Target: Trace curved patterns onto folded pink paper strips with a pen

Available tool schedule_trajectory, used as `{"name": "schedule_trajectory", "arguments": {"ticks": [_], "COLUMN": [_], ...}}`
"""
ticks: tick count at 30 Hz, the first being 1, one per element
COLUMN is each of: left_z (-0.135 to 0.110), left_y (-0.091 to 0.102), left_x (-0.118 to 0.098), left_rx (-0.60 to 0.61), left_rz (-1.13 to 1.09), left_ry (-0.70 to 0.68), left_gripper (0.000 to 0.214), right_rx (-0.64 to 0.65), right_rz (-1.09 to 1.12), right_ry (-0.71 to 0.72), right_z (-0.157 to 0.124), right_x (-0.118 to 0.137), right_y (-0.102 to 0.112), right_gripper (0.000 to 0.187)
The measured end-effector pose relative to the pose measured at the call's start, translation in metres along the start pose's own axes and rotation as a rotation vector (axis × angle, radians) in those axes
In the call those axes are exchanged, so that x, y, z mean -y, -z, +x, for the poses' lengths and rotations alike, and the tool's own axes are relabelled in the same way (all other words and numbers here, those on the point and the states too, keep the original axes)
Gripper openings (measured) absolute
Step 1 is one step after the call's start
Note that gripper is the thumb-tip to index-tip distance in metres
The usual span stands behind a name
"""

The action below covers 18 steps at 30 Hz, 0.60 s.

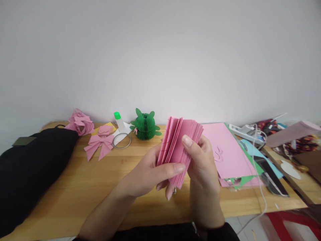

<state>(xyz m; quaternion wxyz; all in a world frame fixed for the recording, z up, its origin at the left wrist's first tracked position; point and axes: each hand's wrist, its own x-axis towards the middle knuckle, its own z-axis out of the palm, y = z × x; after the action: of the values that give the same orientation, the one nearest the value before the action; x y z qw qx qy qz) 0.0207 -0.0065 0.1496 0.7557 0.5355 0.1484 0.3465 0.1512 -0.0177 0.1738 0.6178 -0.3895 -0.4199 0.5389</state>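
A thick bundle of pink folded paper is held up over the near middle of the table, its layers fanned slightly apart at the top. My left hand grips its lower left side, thumb lying across the front. On the right side my right hand is closed around the bundle, with its thumb pressed on the front layers. Dark line marks show on the leftmost layers. Behind the bundle, fingers of both hands are partly hidden. A green paper honeycomb ball with leaf-like pieces stands just beyond, near the wall.
Left of the ball are a glue stick, a ring, a pink paper bow and crumpled pink paper. A black bag covers the left side. Pink sheets, a power strip and a white cable lie right.
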Motion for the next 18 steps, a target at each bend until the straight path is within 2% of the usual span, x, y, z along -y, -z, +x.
{"name": "schedule_trajectory", "arguments": {"ticks": [13, 18], "left_z": [0.0014, 0.0016], "left_y": [0.0007, -0.0009], "left_x": [0.0000, -0.0003], "left_rx": [0.031, -0.006], "left_rz": [-0.098, -0.043], "left_ry": [0.004, -0.014], "left_gripper": [0.025, 0.022], "right_rx": [-0.004, 0.004], "right_rz": [-0.017, -0.004], "right_ry": [0.016, 0.008], "right_z": [-0.0013, -0.0009], "right_x": [0.0021, 0.0012], "right_y": [-0.0007, -0.0019], "right_gripper": [0.028, 0.030]}}
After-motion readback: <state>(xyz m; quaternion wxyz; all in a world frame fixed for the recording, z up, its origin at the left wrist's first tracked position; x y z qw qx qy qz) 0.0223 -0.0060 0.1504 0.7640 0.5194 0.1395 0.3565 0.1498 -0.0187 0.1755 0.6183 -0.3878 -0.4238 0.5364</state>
